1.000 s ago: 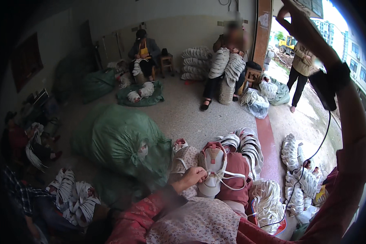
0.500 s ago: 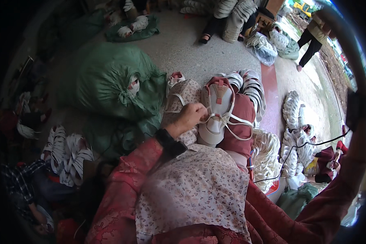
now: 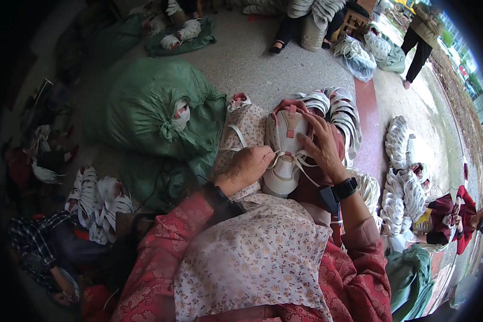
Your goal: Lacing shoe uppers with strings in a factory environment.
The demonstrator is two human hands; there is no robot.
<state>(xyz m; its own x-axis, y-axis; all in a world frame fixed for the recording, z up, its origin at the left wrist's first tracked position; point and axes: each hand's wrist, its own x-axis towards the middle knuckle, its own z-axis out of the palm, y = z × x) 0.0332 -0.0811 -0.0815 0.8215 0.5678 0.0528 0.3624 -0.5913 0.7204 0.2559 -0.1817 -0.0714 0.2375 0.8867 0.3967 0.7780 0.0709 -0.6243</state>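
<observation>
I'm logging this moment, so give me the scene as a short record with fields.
work piece: white shoe with pink lining, toe toward the person
left hand: pinching a pale lace at the shoe's left edge
right hand: touching the shoe's right side, thumb and fingers apart
clothing: floral apron below the shoe
left side: bulging green sack
right side: piled pale laces; stacked white shoe parts beyond
</observation>
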